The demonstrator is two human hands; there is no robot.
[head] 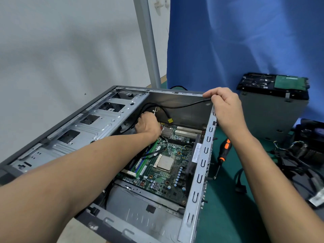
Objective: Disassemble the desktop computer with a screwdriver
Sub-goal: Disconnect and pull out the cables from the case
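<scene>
The open grey computer case (201, 165) lies on its side, with the green motherboard (164, 165) showing inside. My left hand (148, 126) reaches deep into the case near the drive bays, its fingers curled among black cables (150, 106) by a white tie. My right hand (226, 106) grips the far corner of the case's rim and pinches a black cable that runs back into the case. A yellow connector (170, 121) hangs on one cable. The black and orange screwdriver (222, 156) lies on the green mat, right of the case, with no hand on it.
A grey power supply (270, 118) with a hard drive (273, 85) on top stands at the right. More removed parts and loose cables (301, 158) lie at the far right. A blue curtain (245, 41) hangs behind, next to a grey pole (149, 41).
</scene>
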